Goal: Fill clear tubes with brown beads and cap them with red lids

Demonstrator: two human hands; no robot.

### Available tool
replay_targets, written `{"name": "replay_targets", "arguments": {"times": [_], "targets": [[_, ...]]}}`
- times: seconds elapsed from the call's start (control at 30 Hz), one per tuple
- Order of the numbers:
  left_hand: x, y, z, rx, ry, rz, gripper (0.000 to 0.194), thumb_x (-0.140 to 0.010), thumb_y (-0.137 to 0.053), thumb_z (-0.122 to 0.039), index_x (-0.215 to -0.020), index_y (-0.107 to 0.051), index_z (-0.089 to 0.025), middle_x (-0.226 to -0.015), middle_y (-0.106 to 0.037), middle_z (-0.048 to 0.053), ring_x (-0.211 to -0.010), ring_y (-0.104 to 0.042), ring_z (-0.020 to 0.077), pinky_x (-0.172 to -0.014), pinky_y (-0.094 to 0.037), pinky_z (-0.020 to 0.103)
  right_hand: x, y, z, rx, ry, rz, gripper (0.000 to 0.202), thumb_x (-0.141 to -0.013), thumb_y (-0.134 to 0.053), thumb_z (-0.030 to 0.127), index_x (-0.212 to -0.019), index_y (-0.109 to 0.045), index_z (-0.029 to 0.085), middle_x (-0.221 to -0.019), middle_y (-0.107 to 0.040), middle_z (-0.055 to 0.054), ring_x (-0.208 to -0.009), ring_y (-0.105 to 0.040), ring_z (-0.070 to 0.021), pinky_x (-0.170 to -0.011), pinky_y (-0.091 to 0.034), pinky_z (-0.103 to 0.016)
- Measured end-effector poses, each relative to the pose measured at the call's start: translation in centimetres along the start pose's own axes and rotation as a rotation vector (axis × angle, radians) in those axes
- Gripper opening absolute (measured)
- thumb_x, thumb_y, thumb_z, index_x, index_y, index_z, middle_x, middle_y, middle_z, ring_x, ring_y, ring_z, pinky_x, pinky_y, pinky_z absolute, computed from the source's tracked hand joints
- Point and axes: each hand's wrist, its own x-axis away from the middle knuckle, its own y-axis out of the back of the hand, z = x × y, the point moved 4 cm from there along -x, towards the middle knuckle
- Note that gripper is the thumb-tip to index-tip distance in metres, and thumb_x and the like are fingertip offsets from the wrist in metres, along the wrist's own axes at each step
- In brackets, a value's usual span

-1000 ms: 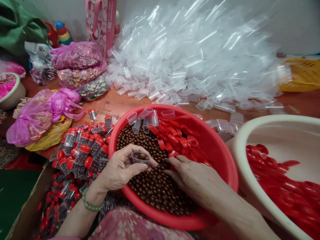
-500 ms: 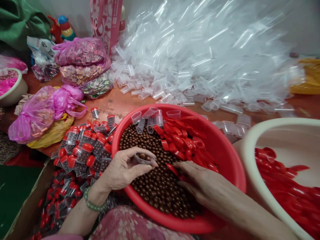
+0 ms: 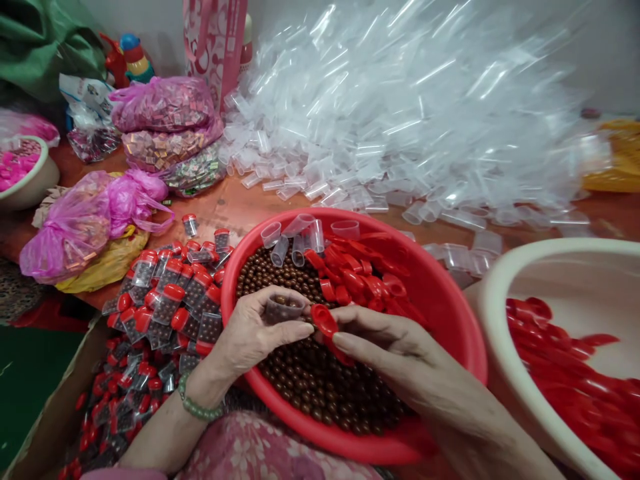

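My left hand is closed round a clear plastic tube with brown balls inside, its oval mouth facing up. Pinched between the thumb and fingers of my right hand is a red plastic cap, close beside the tube's mouth. Both hands are over a red basin. Brown balls fill its near and left part, and loose red caps lie heaped at its far right. Several clear tubes rest on the balls at the far side.
Filled, red-capped tubes are piled left of the basin, down into a box. A white basin of red pieces stands at right. Behind lies a large heap of clear tubes. Pink bags sit at the back left.
My right hand has lifted the red cap up from the basin and leftward, near the tube's mouth. My left hand still holds the tube, almost in place.
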Motion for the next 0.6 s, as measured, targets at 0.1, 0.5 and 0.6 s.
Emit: {"name": "replay_targets", "arguments": {"times": [0.1, 0.5, 0.6], "targets": [[0.1, -0.1, -0.2, -0.015, -0.019, 0.025, 0.028, -0.063, -0.083, -0.020, -0.087, -0.071, -0.016, -0.078, -0.068, -0.002, -0.072, -0.059, 0.0079, -0.072, -0.045, 0.019, -0.8, -0.9, -0.5, -0.013, -0.026, 0.078, 0.033, -0.078, -0.069, 0.050, -0.088, -0.071, 0.019, -0.080, -0.066, -0.003, -0.073, -0.060, -0.0146, -0.069, -0.051, -0.027], [-0.1, 0.1, -0.5, -0.131, 0.018, -0.040, 0.031, -0.060, -0.085, -0.025, -0.080, -0.064, -0.014, -0.071, -0.061, -0.003, -0.063, -0.053, 0.0076, -0.063, -0.042, 0.020, 1.0, -1.3, -2.0, 0.044, 0.033, 0.013, 0.044, -0.069, -0.079, 0.039, -0.108, -0.065, 0.024, -0.101, -0.069, -0.004, -0.093, -0.065, -0.0190, -0.078, -0.056, -0.028], [-0.2, 0.1, -0.6, -0.135, 0.021, -0.033, 0.031, -0.059, -0.086, -0.026, -0.078, -0.064, -0.014, -0.069, -0.061, -0.003, -0.062, -0.051, 0.0072, -0.062, -0.040, 0.020, 1.8, -0.8, -2.4, 0.231, 0.163, -0.180, 0.032, -0.078, -0.071, 0.041, -0.103, -0.067, 0.022, -0.084, -0.071, -0.004, -0.069, -0.065, -0.0155, -0.062, -0.056, -0.026]]}}
